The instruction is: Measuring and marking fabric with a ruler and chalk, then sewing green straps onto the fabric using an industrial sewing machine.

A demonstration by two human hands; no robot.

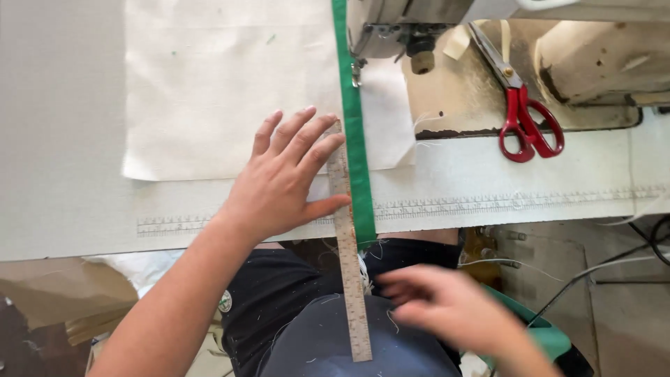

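The left hand [283,181] is spread wide and pressed flat, palm down, on the upper end of a wooden ruler [347,258]. The ruler is laid lengthwise just beside a green fabric strip [354,132], its lower end projecting off the worktop [63,174] edge over the lap. The green strip runs up across a cream cloth panel [209,84] to the needle area of a sewing machine [391,28].

The right hand [447,307] is blurred below the worktop edge, fingers loosely open, nothing seen held.

Red-handled scissors [520,105] lie on the machine bed, well apart from both hands.

Judgement: for a true measure, the ruler edge is best kept touching the strip along its length, with even downward pressure so neither slips.
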